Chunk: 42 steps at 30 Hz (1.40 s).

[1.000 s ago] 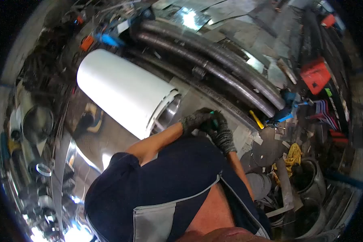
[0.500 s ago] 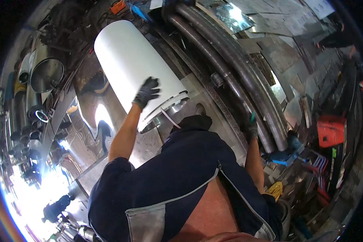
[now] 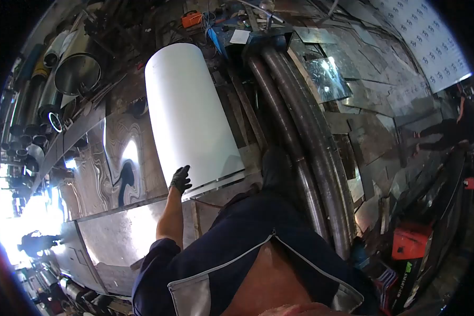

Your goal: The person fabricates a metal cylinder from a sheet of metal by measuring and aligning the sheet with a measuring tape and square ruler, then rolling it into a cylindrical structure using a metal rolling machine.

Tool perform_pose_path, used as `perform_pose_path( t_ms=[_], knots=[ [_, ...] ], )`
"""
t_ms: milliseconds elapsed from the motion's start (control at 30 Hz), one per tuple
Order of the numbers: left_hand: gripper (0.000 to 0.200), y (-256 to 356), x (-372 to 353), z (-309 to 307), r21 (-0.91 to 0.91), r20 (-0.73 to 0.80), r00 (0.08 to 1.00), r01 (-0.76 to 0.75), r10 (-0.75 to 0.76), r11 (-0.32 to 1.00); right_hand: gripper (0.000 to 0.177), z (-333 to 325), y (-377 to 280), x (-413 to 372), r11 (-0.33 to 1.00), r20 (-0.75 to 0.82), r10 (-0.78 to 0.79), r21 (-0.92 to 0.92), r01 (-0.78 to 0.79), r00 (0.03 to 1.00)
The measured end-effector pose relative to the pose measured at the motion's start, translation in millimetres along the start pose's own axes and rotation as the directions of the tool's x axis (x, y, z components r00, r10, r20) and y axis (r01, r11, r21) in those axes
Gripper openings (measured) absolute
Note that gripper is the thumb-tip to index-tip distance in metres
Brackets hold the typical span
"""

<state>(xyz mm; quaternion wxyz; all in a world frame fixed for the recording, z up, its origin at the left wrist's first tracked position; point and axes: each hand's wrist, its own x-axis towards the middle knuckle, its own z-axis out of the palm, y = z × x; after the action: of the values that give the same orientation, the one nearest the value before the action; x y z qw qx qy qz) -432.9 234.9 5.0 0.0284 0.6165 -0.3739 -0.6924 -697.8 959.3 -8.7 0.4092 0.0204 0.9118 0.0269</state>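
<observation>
A large white cylinder (image 3: pixel 189 110), smooth and film-like on its surface, lies lengthwise in front of me. My left hand (image 3: pixel 180 179), in a dark glove, rests at its near left side with fingers stretched out. It appears to touch the surface without gripping it. Along the cylinder's near end runs a dark slit beside a pale rim (image 3: pixel 216 184). My right hand is out of view, hidden behind my body or below the frame.
Two long dark metal rollers (image 3: pixel 305 131) run along the right. Shiny sheet metal (image 3: pixel 124 158) lies left, near stacked metal tubes (image 3: pixel 79 71). Flat metal offcuts (image 3: pixel 371 142) cover the right floor, with a red box (image 3: pixel 412 241) nearby. Another person (image 3: pixel 447 126) is at far right.
My view has shifted, and my body now stands closer to the rollers. The left hand has moved to the cylinder's near left edge. My right hand, earlier beside the rollers, has left view.
</observation>
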Motion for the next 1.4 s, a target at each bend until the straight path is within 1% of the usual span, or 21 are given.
perform_pose_path(
  t_ms=[67, 133, 233, 267, 367, 467, 567, 600, 667, 733, 800, 933, 967, 1033, 1067, 1233, 1267, 1300, 1333, 1367, 1400],
  knots=[
    [0.083, -1.0, 8.0, 16.3, 0.023, 0.011, 0.998, 0.059, -0.059, 0.998, 0.056, -37.5, -40.3, 37.7, 0.998, -0.046, -0.066, 0.004, 0.066, 0.997],
    [0.081, 14.3, 11.3, 31.9, 0.104, -0.123, 0.992, 0.025, -0.012, 0.994, 0.056, -83.3, -93.8, 86.0, 0.984, -0.106, -0.159, 0.07, 0.167, 0.982],
    [0.083, 54.6, 35.9, 49.9, 0.147, -0.126, 0.99, -0.051, 0.07, 0.988, 0.056, -162.3, -200.2, 173.1, 0.875, -0.212, -0.286, 0.34, 0.345, 0.935],
    [0.084, 71.1, 43.9, 55.6, 0.17, -0.141, 0.988, -0.043, 0.067, 0.985, 0.056, -189.8, -236.9, 197.4, 0.858, -0.24, -0.327, 0.33, 0.394, 0.914],
    [0.083, 115.2, 74.0, 63.7, 0.315, -0.207, 0.968, -0.071, 0.141, 0.947, 0.061, -286.3, -371.1, 232.8, 0.888, -0.259, -0.455, -0.068, 0.454, 0.852],
    [0.086, 150.9, 121.2, 73.1, 0.418, -0.287, 0.918, -0.139, 0.275, 0.898, 0.072, -337.0, -522.0, 285.2, 0.755, -0.262, -0.648, -0.102, 0.648, 0.715],
    [0.109, 201.0, 177.0, 81.7, 0.699, -0.371, 0.902, 0.114, 0.222, 0.706, 0.072, -375.2, -679.0, 312.2, 0.707, -0.109, -0.692, 0.098, 0.701, 0.714],
    [0.115, 215.7, 198.3, 85.5, 0.678, -0.424, 0.887, 0.177, 0.183, 0.713, 0.072, -387.4, -725.0, 318.5, 0.71, -0.07, -0.692, 0.119, 0.694, 0.719],
    [0.128, 243.1, 245.6, 88.9, 0.636, -0.493, 0.864, 0.28, 0.099, 0.719, 0.072, -394.8, -815.9, 360.2, 0.707, -0.146, -0.706, -0.104, 0.699, 0.693],
    [0.132, 261.7, 279.7, 103.1, 0.591, -0.516, 0.856, 0.332, 0.029, 0.736, 0.075, -377.5, -890.1, 445.4, 0.619, -0.142, -0.783, -0.072, 0.782, 0.606],
    [0.137, 277.1, 307.2, 126.6, 0.565, -0.571, 0.82, 0.433, -0.047, 0.702, 0.085, -397.1, -973.8, 458.1, 0.615, -0.105, -0.788, -0.186, 0.766, 0.607],
    [0.141, 273.7, 328.1, 156.4, 0.542, -0.69, 0.723, 0.547, -0.033, 0.639, 0.08, -413.7, -1118.7, 509.3, 0.436, -0.218, -0.896, -0.273, 0.858, 0.386],
    [0.142, 269.5, 332.3, 157.8, 0.532, -0.695, 0.718, 0.538, -0.026, 0.653, 0.082, -408.9, -1152.3, 541.5, 0.218, -0.349, -0.932, -0.318, 0.923, 0.1],
    [0.141, 270.8, 332.3, 162.8, 0.528, -0.702, 0.712, 0.538, -0.018, 0.657, 0.083, -437.9, -1211.8, 522.5, 0.51, -0.133, -0.858, -0.347, 0.787, 0.497],
    [0.139, 273.2, 332.5, 163.8, 0.53, -0.708, 0.707, 0.53, 0.001, 0.662, 0.084, -438.8, -1237.6, 535.7, 0.447, -0.177, -0.894, -0.365, 0.817, 0.411],
    [0.138, 266.2, 342.7, 163.3, 0.538, -0.726, 0.688, 0.552, 0.017, 0.637, 0.079, -437.1, -1324.2, 570.8, 0.628, -0.327, -0.776, -0.473, 0.618, 0.539],
    [0.139, 272.5, 343.3, 165.4, 0.531, -0.72, 0.694, 0.549, 0.003, 0.646, 0.08, -431.8, -1333.9, 580.6, 0.691, -0.28, -0.708, -0.464, 0.554, 0.648],
    [0.139, 274.8, 340.3, 165.0, 0.517, -0.72, 0.694, 0.553, -0.017, 0.653, 0.072, -427.9, -1333.1, 587.1, 0.666, -0.313, -0.738, -0.48, 0.571, 0.597],
    [0.14, 257.3, 339.5, 159.0, 0.593, -0.685, 0.722, 0.474, 0.097, 0.651, 0.068, -420.4, -1332.0, 640.2, 0.315, -0.189, -0.948, -0.685, 0.656, 0.258],
    [0.138, 218.6, 345.0, 144.9, 0.685, -0.622, 0.745, 0.371, 0.239, 0.627, 0.071, -434.6, -1343.7, 654.4, 0.272, 0.018, -0.909, -0.731, 0.626, 0.416],
    [0.135, 202.7, 349.3, 141.4, 0.698, -0.614, 0.745, 0.36, 0.259, 0.619, 0.079, -438.1, -1323.7, 622.6, 0.259, -0.073, -0.957, -0.645, 0.719, 0.279]
  ],
)
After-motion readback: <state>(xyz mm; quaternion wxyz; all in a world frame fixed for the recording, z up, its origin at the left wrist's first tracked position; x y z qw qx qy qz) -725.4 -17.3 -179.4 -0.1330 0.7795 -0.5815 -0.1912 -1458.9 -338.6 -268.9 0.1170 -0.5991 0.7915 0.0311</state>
